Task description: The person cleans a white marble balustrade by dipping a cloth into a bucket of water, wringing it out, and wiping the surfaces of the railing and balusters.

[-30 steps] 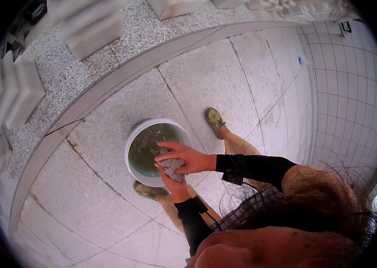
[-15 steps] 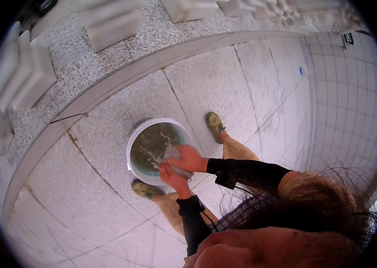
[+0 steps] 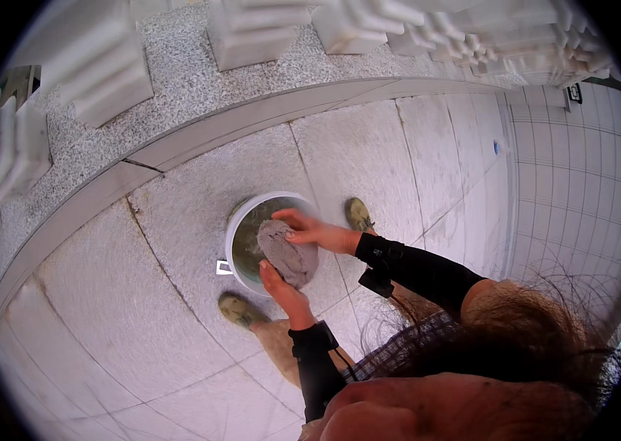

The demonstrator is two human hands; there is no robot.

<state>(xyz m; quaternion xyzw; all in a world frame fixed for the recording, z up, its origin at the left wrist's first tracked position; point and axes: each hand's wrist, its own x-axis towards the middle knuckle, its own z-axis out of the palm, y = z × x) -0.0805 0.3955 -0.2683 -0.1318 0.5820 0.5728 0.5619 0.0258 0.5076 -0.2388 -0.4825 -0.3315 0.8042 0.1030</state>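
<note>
A wet-looking grey cloth (image 3: 290, 253), spread into a rough oval, is held between my two hands above the white bucket (image 3: 232, 253). My left hand (image 3: 286, 292) grips its near left edge, with the thumb laid along it. On the far right side, my right hand (image 3: 316, 231) has its thumb pressed on the top and its fingers over the edge. Murky brown-green water (image 3: 249, 234) shows in the bucket, partly hidden by the cloth and hands. Black sleeves cover both forearms.
The bucket stands on pale stone paving (image 3: 178, 250) between my feet, in olive shoes (image 3: 237, 309). A raised granite ledge (image 3: 178, 81) with white balusters (image 3: 252, 37) curves along the far side. A tiled wall (image 3: 568, 162) rises at the right; a small blue object (image 3: 496, 148) lies near it.
The cloth was bunched in both hands low over the water, with splashes on the surface. Now it is opened out flatter, and my right hand has moved away from the left.
</note>
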